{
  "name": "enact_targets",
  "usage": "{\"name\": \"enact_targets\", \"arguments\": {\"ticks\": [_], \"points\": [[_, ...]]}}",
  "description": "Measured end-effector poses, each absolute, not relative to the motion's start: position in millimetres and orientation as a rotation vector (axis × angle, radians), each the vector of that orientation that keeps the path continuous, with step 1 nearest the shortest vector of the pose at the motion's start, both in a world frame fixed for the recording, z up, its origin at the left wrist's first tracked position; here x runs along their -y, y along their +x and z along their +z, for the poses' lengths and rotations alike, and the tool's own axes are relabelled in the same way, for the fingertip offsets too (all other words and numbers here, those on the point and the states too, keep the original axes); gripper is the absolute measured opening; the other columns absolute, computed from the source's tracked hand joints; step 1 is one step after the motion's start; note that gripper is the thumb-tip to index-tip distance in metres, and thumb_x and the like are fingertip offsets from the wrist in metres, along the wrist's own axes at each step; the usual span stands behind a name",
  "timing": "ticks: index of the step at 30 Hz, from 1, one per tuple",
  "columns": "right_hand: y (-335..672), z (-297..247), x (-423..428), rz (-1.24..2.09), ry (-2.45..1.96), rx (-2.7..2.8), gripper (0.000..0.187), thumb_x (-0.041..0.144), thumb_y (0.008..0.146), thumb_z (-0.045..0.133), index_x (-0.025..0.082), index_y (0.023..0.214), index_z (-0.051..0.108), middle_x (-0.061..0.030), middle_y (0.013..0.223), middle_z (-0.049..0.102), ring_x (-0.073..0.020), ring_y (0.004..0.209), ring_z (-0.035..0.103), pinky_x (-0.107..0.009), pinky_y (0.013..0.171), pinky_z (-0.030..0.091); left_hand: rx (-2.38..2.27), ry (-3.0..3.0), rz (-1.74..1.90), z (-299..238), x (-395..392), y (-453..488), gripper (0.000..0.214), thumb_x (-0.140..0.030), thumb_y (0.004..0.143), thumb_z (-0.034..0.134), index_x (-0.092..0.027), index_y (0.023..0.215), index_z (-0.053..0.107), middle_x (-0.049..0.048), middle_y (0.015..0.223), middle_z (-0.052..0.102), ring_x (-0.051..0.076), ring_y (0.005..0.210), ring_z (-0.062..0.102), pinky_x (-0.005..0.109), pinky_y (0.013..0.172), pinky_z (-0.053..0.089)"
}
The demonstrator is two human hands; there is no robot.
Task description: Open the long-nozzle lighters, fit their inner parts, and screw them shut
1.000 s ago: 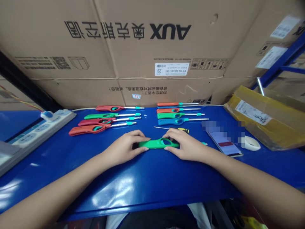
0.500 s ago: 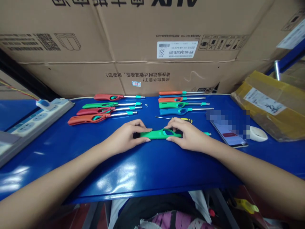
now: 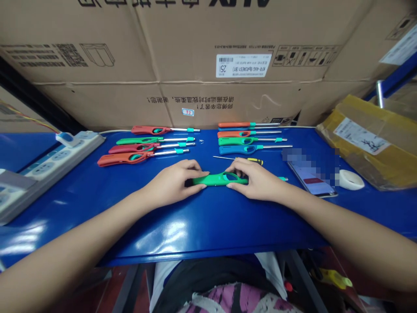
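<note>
- At the far left, a white power strip (image 3: 61, 163) lies at an angle on the blue worktop (image 3: 208, 230), with a grey device (image 3: 14, 191) beside its near end.
- Past it, four long-nosed utility lighters (image 3: 138, 143) in red and green lie in a loose stack of parallel rows, nozzles pointing right, well beyond the hands.
- The left hand (image 3: 172, 182) is curled closed around the butt end of the green lighter (image 3: 216, 179), fingers over the top and thumb along the near side.
- That lighter lies flat and crosswise between the hands, its long axis running left to right, just in front of the person.
- The right hand (image 3: 256, 179) closes over its other end, covering the neck, and a teal tip (image 3: 283, 178) beyond it seems to be this lighter's nozzle. Both hands are equally close.
- Just beyond the right hand's fingers lies a thin screwdriver (image 3: 250, 161) with a yellow-and-black handle.
- Behind that, four more lighters (image 3: 236, 141) lie in parallel rows.
- Further right are a smartphone (image 3: 312, 182), partly blurred, a white tape roll (image 3: 351, 179) and a yellow-taped parcel (image 3: 363, 143).
</note>
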State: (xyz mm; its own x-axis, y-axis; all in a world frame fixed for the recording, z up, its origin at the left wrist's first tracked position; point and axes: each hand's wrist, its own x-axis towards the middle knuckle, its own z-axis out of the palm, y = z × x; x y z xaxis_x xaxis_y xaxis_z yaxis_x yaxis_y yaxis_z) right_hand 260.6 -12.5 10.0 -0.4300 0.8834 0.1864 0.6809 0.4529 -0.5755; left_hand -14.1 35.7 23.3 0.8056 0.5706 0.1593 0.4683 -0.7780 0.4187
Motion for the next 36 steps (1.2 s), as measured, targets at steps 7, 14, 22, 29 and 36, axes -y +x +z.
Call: {"name": "enact_targets", "arguments": {"ticks": [7, 14, 22, 29, 36], "points": [[263, 19, 19, 0.108, -1.22, 2.602, 0.023, 0.03, 0.095, 0.062, 0.017, 0.113, 0.068, -0.0105, 0.111, 0.07, -0.0251, 0.096, 0.067, -0.036, 0.077, 0.053, -0.767, 3.025, 0.315, 20, -30, -11, 0.035, -0.029, 0.095, 0.062, -0.016, 0.127, 0.067, 0.0094, 0.112, 0.069, 0.025, 0.098, 0.066, 0.035, 0.081, 0.055], [265, 19, 22, -0.008, -1.085, 2.632, 0.025, 0.034, 0.103, 0.05, 0.02, 0.105, 0.071, -0.0077, 0.105, 0.071, -0.0199, 0.084, 0.067, -0.032, 0.067, 0.049, -0.651, 3.056, 0.381, 15, -30, -10, 0.037, -0.041, 0.107, 0.045, -0.016, 0.124, 0.066, 0.0088, 0.105, 0.07, 0.021, 0.093, 0.066, 0.033, 0.082, 0.053], [263, 21, 26, 0.052, -1.091, 2.62, 0.025, 0.031, 0.103, 0.047, 0.019, 0.094, 0.067, -0.0055, 0.088, 0.062, -0.0174, 0.071, 0.056, -0.031, 0.061, 0.04, -0.616, 3.025, 0.367, 17, -20, -7, 0.039, -0.038, 0.109, 0.036, -0.015, 0.115, 0.066, 0.0083, 0.098, 0.069, 0.02, 0.087, 0.065, 0.031, 0.073, 0.051], [262, 21, 23, 0.185, -1.151, 2.51, 0.019, 0.034, 0.101, 0.056, 0.021, 0.099, 0.069, -0.0043, 0.095, 0.068, -0.0181, 0.083, 0.065, -0.031, 0.069, 0.048, -0.671, 3.033, 0.342, 17, -22, -8, 0.037, -0.037, 0.109, 0.035, -0.015, 0.111, 0.065, 0.0071, 0.094, 0.067, 0.02, 0.083, 0.063, 0.03, 0.071, 0.049], [266, 19, 18, 0.259, -1.219, 2.302, 0.011, 0.032, 0.097, 0.062, 0.021, 0.097, 0.066, -0.0064, 0.097, 0.068, -0.0204, 0.087, 0.065, -0.033, 0.076, 0.052, -0.76, 2.989, 0.36, 22, -33, -14, 0.035, -0.036, 0.108, 0.037, -0.014, 0.113, 0.064, 0.0087, 0.098, 0.066, 0.021, 0.087, 0.064, 0.031, 0.075, 0.052]]}}
